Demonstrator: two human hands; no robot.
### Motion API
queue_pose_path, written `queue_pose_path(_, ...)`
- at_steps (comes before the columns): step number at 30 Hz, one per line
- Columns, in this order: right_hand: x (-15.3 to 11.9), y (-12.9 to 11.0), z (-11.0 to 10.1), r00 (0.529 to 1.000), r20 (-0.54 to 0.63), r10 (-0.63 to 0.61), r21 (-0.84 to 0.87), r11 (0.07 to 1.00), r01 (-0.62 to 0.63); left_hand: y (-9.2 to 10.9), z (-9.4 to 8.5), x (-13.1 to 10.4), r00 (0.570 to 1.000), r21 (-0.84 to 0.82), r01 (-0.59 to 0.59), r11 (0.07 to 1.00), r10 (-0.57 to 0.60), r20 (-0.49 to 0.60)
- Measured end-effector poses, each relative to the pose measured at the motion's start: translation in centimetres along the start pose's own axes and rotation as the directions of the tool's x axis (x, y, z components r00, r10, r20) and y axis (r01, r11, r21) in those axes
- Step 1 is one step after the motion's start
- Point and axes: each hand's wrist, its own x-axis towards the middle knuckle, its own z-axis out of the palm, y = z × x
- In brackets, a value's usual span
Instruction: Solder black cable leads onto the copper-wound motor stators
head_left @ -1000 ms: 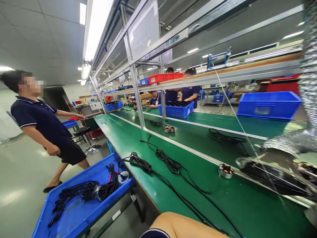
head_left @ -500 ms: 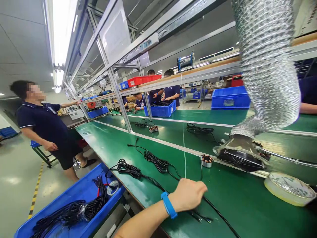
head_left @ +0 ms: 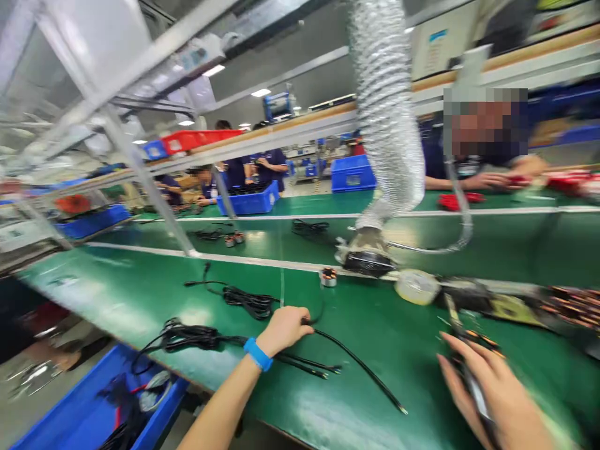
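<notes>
My left hand (head_left: 287,328), with a blue band at its wrist, is closed on a black cable (head_left: 359,362) above the green bench. The cable's stripped end points to the lower right. Two coiled black cables, one nearer (head_left: 190,336) and one farther (head_left: 248,302), lie left of this hand, and bare-wire ends rest just below it. At the right, my right hand (head_left: 497,390) has its fingers around a long dark hand tool (head_left: 475,390) resembling pliers; blur hides its exact kind. A small copper-wound motor stator (head_left: 329,277) sits beyond my left hand.
A fume duct (head_left: 389,119) hangs over the bench with its black hood (head_left: 370,259) low. A tape roll (head_left: 416,287) and several copper-wound parts (head_left: 574,309) lie at right. A blue bin (head_left: 173,400) stands below the left edge. A co-worker's hands (head_left: 492,181) work across the bench.
The view has swung to the right. My right hand and the dark tool have come into view. My left hand still grips the cable, whose stripped end now shows.
</notes>
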Motion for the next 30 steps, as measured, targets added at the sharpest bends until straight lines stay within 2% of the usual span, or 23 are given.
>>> queue_pose_path(2, -0.7, 0.1, -0.7, 0.998, 0.07, 0.002, -0.07, 0.998, 0.003, -0.2, 0.1, -0.1, 0.999, -0.006, -0.038, 0.999, 0.038, 0.005)
queue_pose_path(4, -1.1, 0.1, -1.0, 0.997, 0.074, 0.018, -0.119, 0.993, -0.009, -0.7, 0.5, 0.2, 0.998, -0.009, -0.067, 0.998, 0.067, 0.01)
queue_pose_path(8, -1.5, -0.1, -1.1, 0.994, 0.085, 0.063, -0.133, 0.99, -0.051, -1.1, 1.3, 1.2, 1.0, 0.051, -0.013, 0.999, 0.013, 0.005)
queue_pose_path(13, -1.5, -0.2, -1.1, 0.995, 0.069, 0.071, -0.122, 0.991, -0.062, -0.2, 0.6, 1.8, 0.999, 0.037, -0.013, 0.999, 0.012, 0.032)
queue_pose_path(16, -1.4, -0.1, -1.0, 0.995, 0.042, 0.088, -0.144, 0.986, -0.081, 1.4, 0.4, 2.2, 0.998, -0.068, -0.055, 0.996, 0.053, -0.044)
queue_pose_path(19, -1.3, -0.1, -1.0, 0.99, 0.052, 0.129, -0.12, 0.985, -0.122, 3.8, 0.7, 2.6, 0.986, -0.26, -0.166, 0.951, 0.151, -0.076)
queue_pose_path(24, -1.4, -0.9, -1.1, 0.981, 0.103, 0.164, 0.063, 0.983, -0.171, 8.1, 1.3, 3.6, 0.96, -0.461, -0.26, 0.848, 0.28, -0.027)
queue_pose_path(30, -1.8, -3.1, -0.4, 0.964, 0.227, 0.138, 0.275, 0.941, -0.199, 11.7, 3.0, 4.7, 0.936, -0.522, -0.282, 0.805, 0.351, 0.035)
